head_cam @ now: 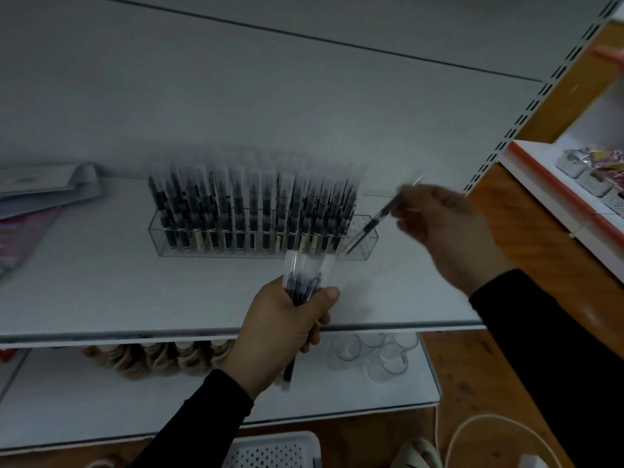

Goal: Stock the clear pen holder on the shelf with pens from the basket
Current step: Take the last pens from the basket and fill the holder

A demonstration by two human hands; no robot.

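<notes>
At the holder's (263, 231) free right end, a light, stiff, probably slippery pen (374, 221) is pinched near its top by the right hand (442, 234); a bundle (302, 282) is gripped by the left hand (283, 329).

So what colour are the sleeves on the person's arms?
Black, both sleeves, seen plainly in the head view, the only one here.

1. Clear pen holder (162, 236) sits on the white shelf (101, 292), packed with upright dark pens except its right end.
2. Right hand (445, 238) pinches a single pen (374, 224), tilted, lower tip at that right end.
3. Left hand (280, 329) grips a bunch of pens (302, 282) just in front of the holder.
4. White basket (270, 450) sits at the bottom edge.
</notes>
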